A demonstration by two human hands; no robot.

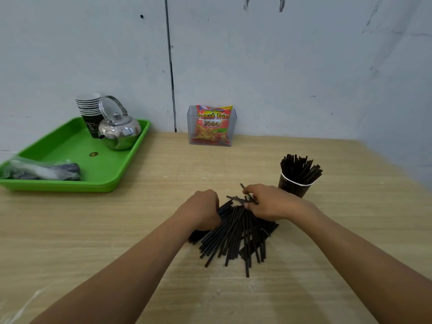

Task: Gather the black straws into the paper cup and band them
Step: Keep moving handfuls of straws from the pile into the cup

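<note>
Our loose pile of black straws lies on the tabletop just left of the paper cup, which holds more straws upright. Our left hand curls its fingers round the pile's side away from the cup; our right hand pinches the straws nearest it.

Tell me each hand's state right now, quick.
Left hand: fingers curled round the loose black straws.
Right hand: pinching a few of those straws.
</note>
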